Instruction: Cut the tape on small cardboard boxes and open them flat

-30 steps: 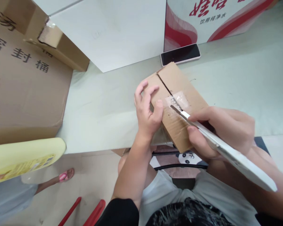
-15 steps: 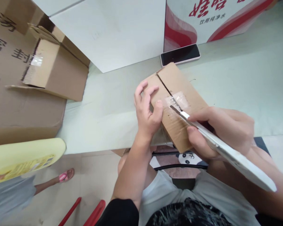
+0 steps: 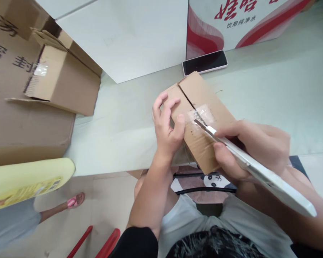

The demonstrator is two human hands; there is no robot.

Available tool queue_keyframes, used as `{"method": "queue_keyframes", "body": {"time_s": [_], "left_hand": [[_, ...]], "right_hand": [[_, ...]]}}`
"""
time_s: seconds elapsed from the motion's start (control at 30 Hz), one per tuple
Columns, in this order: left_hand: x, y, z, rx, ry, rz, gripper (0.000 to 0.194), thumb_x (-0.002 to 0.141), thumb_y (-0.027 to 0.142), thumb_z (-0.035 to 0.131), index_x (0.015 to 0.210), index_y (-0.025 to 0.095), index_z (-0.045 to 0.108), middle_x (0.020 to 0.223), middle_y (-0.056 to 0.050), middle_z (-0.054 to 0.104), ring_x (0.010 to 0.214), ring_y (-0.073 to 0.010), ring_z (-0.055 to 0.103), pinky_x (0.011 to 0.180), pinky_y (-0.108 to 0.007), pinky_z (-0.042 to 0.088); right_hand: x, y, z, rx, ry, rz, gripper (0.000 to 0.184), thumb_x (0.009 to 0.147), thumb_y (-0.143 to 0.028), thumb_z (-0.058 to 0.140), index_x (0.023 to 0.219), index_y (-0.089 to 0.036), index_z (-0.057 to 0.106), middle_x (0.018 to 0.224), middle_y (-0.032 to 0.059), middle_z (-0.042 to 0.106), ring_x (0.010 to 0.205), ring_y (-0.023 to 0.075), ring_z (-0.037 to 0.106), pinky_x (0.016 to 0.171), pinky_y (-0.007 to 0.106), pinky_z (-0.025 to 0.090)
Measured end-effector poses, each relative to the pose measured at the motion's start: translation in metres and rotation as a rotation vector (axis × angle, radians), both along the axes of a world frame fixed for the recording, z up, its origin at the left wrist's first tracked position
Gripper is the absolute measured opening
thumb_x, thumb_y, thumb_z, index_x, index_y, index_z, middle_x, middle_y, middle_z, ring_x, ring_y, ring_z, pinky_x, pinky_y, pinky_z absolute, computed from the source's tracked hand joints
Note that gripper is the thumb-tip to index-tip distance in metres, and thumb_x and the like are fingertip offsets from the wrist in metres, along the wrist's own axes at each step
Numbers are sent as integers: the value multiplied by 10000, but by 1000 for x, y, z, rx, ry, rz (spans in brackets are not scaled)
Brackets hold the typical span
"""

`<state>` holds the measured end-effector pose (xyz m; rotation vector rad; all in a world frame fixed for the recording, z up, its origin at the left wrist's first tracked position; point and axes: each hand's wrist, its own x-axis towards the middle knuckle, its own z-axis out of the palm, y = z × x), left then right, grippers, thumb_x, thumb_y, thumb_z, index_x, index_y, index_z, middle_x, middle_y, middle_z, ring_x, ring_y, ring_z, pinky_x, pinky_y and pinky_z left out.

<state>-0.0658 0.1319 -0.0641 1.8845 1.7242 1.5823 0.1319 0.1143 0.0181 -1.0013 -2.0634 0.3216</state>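
A small brown cardboard box (image 3: 204, 150) lies tilted at the table's near edge, its top crossed by a dark seam with clear tape (image 3: 206, 113) over part of it. My left hand (image 3: 168, 120) grips the box's left side, fingers curled over the top and thumb along the near side. In my right hand (image 3: 250, 148) is a white utility knife (image 3: 269, 182), pinched between thumb and fingers. Its blade is out, and the tip rests at or just above the tape beside the seam; contact is hard to tell.
Behind the box lies a phone (image 3: 205, 62), against a white and red carton (image 3: 231, 32) and a large white box (image 3: 140, 39). Another cardboard box (image 3: 75, 82) stands at left on a bigger carton (image 3: 32, 132). A yellow container (image 3: 29, 175) juts in, with a person's foot (image 3: 76, 200) below.
Almost nothing differs. The whole view has shifted very slightly, while both hands, the knife and the box keep nearly the same places.
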Motion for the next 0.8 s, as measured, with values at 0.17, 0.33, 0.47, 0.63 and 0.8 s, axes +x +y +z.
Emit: {"method": "queue_keyframes", "body": {"time_s": [0.17, 0.33, 0.47, 0.63, 0.8], "left_hand": [[1, 0, 0, 2, -3, 16, 478, 1033, 622, 415, 1273, 259, 615, 1452, -129, 511, 1438, -322, 506, 1228, -513, 410], [0, 1, 1, -10, 0, 5, 506, 1022, 643, 424, 1278, 252, 618, 1456, -140, 508, 1436, -332, 500, 1231, -532, 402], [0, 1, 2, -3, -1, 11, 498, 1017, 642, 432, 1262, 244, 606, 1440, -150, 515, 1428, -328, 502, 1220, -545, 409], [1, 0, 5, 4, -13, -3, 360, 1039, 554, 420, 1046, 246, 606, 1409, -123, 527, 1400, -294, 520, 1162, -537, 469], [4, 0, 4, -33, 17, 18, 394, 1053, 470, 403, 1122, 244, 718, 1474, -116, 468, 1470, -311, 446, 1258, -551, 365]], "right_hand": [[1, 3, -1, -34, 42, 3, 54, 846, -203, 627, 840, -246, 594, 584, -51, 536, 481, 97, 455, 481, 262, 358], [8, 13, 0, -142, 148, 38, 46, 846, -220, 626, 830, -250, 595, 560, -53, 547, 439, 91, 444, 429, 258, 321], [11, 15, 1, -255, 213, 6, 56, 863, -218, 626, 827, -254, 603, 581, -35, 558, 460, 107, 455, 431, 267, 325], [11, 15, 0, -299, 248, -5, 49, 847, -226, 645, 812, -254, 628, 597, -24, 574, 466, 112, 453, 414, 268, 306], [10, 14, 6, -398, 266, 11, 54, 832, -217, 650, 809, -247, 611, 569, -49, 557, 457, 105, 465, 430, 265, 331]]}}
